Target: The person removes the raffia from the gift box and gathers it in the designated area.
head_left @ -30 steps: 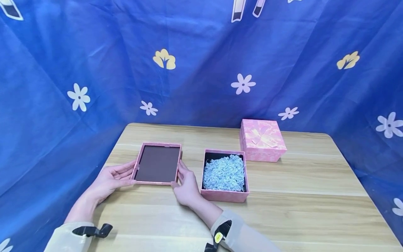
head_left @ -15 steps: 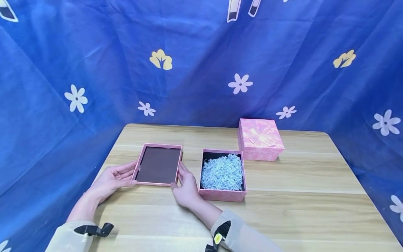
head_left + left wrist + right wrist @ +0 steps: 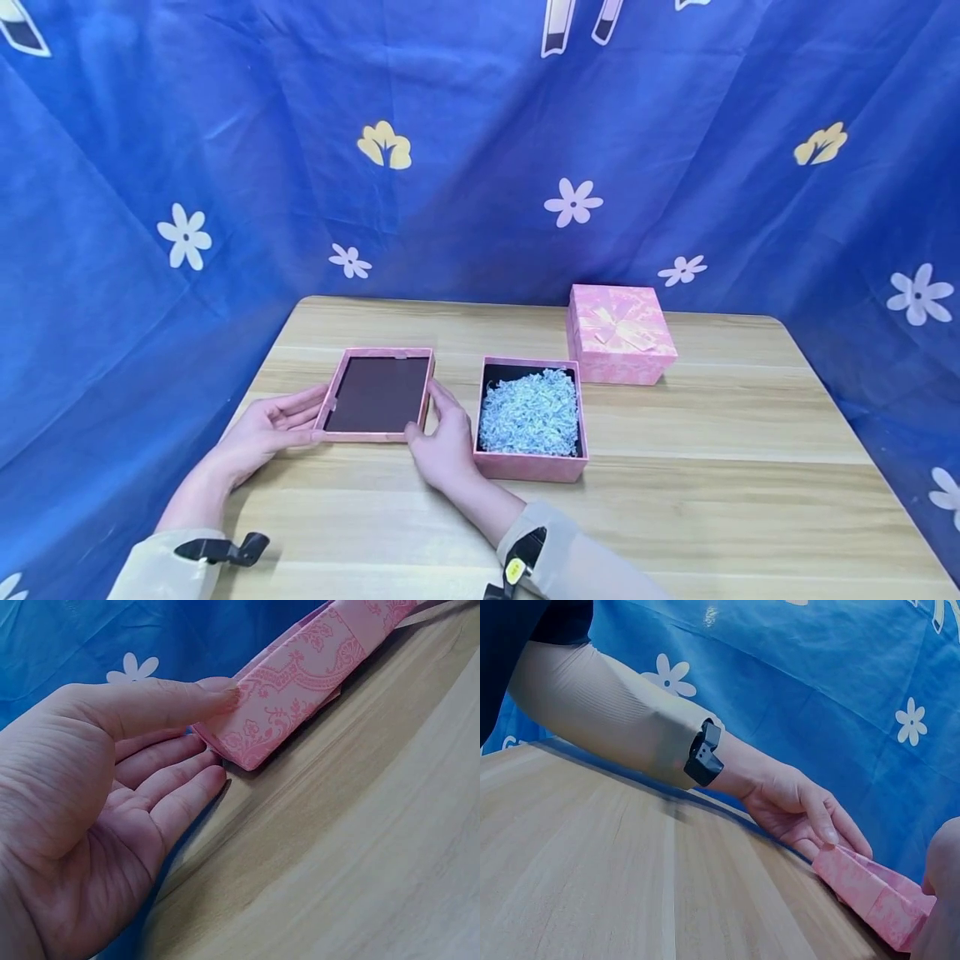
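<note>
A shallow pink box lid (image 3: 378, 393) sits with its dark inside facing up, low over the table on the left. My left hand (image 3: 266, 425) pinches its near left corner, thumb on the front wall and fingers at the side. The left wrist view shows that thumb pressing the lace-patterned pink wall of the lid (image 3: 277, 705). At the near right corner, my right hand (image 3: 444, 442) grips the lid between thumb and fingers; only part of this hand (image 3: 941, 877) shows in the right wrist view. Just right of it stands an open pink box (image 3: 531, 467) holding blue shredded paper (image 3: 531, 414).
A closed pink gift box (image 3: 626, 367) with a ribbon bow stands at the back right. The wooden table (image 3: 712, 517) has a blue flowered cloth (image 3: 472, 167) hanging behind it and at both sides. Black straps circle both sleeves at the wrists.
The lid's far edge has sunk slightly, so it lies flatter. The right fingers have shifted a little along its side. Both hands keep their grip, and the boxes stay put.
</note>
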`<state>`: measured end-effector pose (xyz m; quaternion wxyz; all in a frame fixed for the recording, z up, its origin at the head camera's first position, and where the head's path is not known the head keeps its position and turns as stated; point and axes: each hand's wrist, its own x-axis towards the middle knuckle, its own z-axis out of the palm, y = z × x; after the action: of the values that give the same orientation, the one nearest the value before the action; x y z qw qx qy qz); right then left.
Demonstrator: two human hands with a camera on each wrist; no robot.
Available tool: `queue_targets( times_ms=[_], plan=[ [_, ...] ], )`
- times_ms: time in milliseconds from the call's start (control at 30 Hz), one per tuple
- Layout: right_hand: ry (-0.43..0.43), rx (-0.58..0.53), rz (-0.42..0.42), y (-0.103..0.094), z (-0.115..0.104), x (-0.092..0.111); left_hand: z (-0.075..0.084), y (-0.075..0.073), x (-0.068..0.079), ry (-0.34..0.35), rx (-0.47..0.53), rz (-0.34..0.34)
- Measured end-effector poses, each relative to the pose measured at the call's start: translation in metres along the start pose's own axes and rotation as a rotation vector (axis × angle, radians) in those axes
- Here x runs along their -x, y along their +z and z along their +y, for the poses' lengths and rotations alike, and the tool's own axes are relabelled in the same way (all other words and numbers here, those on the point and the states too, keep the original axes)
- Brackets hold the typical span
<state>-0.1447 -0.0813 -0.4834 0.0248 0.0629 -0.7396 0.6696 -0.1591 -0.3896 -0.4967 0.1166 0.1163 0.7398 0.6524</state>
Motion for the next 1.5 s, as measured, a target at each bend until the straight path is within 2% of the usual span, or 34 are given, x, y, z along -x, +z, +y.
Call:
queue_targets(
  times_ms=[300,400,533,633,767,867,933,1033,1200,1333,1500],
  plan=[
    [-0.096,-0.017,0.027,-0.002,-0.01,0.003,0.005,-0.001,-0.002,0.082,0.026,0.006],
    [-0.154,-0.032,0.016,-0.003,-0.017,0.004,0.011,0.001,-0.003,0.112,-0.012,0.055],
    [-0.242,-0.008,0.001,-0.008,-0.033,0.001,0.028,0.011,-0.007,0.135,-0.102,0.148],
    [-0.288,0.014,-0.005,-0.014,-0.047,-0.003,0.044,0.022,-0.012,0.155,-0.117,0.184],
    [-0.317,-0.014,-0.022,-0.026,-0.064,-0.011,0.065,0.041,-0.017,0.196,-0.096,0.168],
    [-0.325,-0.035,-0.026,-0.036,-0.074,-0.018,0.08,0.055,-0.022,0.221,-0.149,0.148],
    [-0.319,-0.049,-0.025,-0.044,-0.08,-0.023,0.089,0.066,-0.026,0.221,-0.208,0.15],
    [-0.298,-0.037,-0.022,-0.056,-0.085,-0.031,0.1,0.082,-0.033,0.224,-0.243,0.141],
    [-0.284,-0.031,-0.034,-0.078,-0.088,-0.043,0.111,0.109,-0.044,0.264,-0.282,0.126],
    [-0.262,-0.042,-0.055,-0.095,-0.088,-0.05,0.114,0.129,-0.052,0.297,-0.289,0.097],
    [-0.23,-0.028,-0.069,-0.116,-0.086,-0.056,0.112,0.153,-0.059,0.277,-0.315,0.08]
  ],
)
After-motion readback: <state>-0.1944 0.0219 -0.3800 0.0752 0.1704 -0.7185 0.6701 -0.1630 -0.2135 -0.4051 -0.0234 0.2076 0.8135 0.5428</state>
